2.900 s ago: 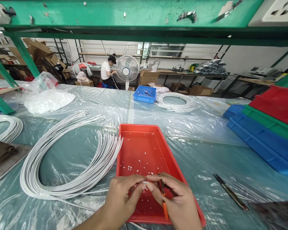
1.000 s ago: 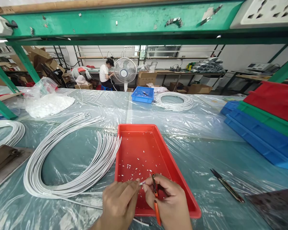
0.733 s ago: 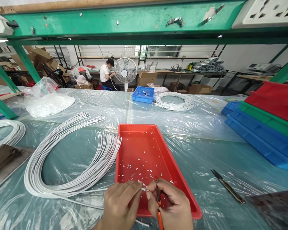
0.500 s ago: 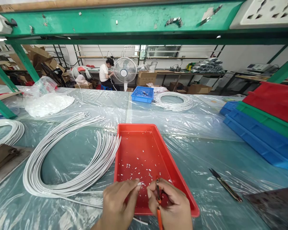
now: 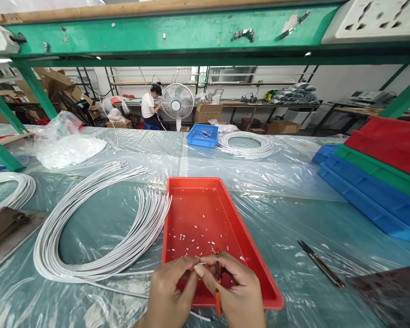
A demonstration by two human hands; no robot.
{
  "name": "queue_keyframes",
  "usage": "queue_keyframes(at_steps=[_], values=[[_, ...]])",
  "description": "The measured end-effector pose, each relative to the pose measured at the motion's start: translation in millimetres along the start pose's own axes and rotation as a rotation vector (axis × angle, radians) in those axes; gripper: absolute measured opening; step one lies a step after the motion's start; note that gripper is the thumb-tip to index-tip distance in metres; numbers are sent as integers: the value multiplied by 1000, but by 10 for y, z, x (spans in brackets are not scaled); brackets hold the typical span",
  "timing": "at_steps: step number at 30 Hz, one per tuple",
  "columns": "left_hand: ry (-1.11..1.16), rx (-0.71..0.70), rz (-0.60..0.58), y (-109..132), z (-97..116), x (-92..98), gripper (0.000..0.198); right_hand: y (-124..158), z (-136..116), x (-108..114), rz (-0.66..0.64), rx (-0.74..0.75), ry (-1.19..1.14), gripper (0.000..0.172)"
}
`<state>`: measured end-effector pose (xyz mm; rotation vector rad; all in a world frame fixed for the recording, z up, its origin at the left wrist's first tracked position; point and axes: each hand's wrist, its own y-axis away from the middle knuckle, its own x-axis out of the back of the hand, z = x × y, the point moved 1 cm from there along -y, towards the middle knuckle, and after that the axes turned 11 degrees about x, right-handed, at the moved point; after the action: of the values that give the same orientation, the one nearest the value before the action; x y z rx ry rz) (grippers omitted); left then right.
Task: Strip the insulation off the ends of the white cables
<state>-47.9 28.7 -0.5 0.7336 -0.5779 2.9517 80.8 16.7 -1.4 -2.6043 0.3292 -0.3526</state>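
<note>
Over the near end of a red tray (image 5: 194, 200), my left hand (image 5: 172, 291) pinches the end of a white cable (image 5: 201, 263) between thumb and forefinger. My right hand (image 5: 237, 287) meets it there, thumb and forefinger closed at the same tip. Orange-handled cutters (image 5: 218, 296) are tucked within the right hand's fingers; their jaws are mostly hidden. Small white scraps lie scattered on the tray floor. To the left, a large coil of white cables (image 5: 54, 232) rests on the plastic sheet, its cut ends touching the tray's left rim.
Tweezers (image 5: 321, 263) lie right of the tray, near a dark metal plate (image 5: 392, 291). Stacked trays (image 5: 379, 182) stand at the right. Farther back are a blue tray (image 5: 202, 141), another coil (image 5: 248, 145) and a pile of white pieces (image 5: 70, 148). A person (image 5: 150, 107) sits beyond, beside a fan.
My right hand has moved left, and its thumb and forefinger now meet the cable tip by my left fingers. The cutters have shifted left with it.
</note>
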Motion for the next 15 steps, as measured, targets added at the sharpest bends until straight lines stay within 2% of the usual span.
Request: queue_keyframes(at_steps=[4,6,8,11,13,15], values=[[62,71,-20,26,-15,25,22,-57,3,-7,18,12,43,10],[134,202,-26,14,-34,80,14,-70,2,11,27,123,100,4],[271,434,-163,-10,-63,134,26,-47,-2,26,-25,333,160,7],[554,747,-411,-35,-97,192,45,62,-22,18,-188,794,344,18],[687,844,-449,-39,-111,218,40,144,-34,0,-240,1017,469,17],[751,901,-416,-28,-119,233,31,197,-36,-19,-259,1065,563,18]])
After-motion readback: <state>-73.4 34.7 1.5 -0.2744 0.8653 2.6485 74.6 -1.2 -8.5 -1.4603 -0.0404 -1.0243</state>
